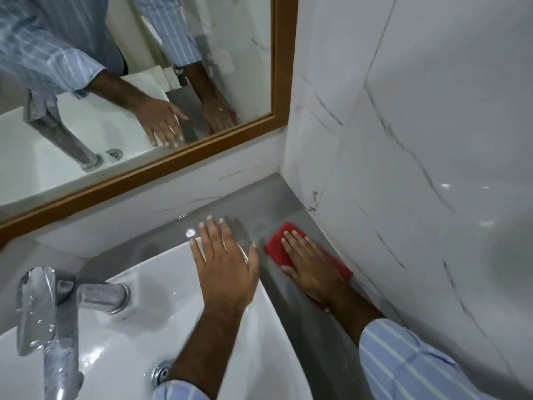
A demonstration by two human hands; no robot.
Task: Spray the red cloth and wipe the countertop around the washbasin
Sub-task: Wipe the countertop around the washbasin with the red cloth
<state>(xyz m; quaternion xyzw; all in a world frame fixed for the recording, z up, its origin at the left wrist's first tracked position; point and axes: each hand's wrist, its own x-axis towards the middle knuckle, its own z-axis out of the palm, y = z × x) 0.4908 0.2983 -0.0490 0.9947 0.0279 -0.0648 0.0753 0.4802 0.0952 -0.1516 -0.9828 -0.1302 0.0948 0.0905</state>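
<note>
The red cloth (277, 246) lies flat on the grey countertop (259, 203), in the narrow strip between the white washbasin (161, 321) and the right wall. My right hand (313, 268) presses down on the cloth with its fingers spread, covering most of it. My left hand (226, 261) rests flat and empty on the basin's far right rim, fingers apart, its fingertips reaching onto the grey counter. No spray bottle is in view.
A chrome tap (54, 316) stands at the basin's left, wet with drops. The drain (163, 372) sits near the bottom. A wood-framed mirror (281, 62) hangs above the counter. A white marble-tiled wall (403, 168) bounds the counter on the right.
</note>
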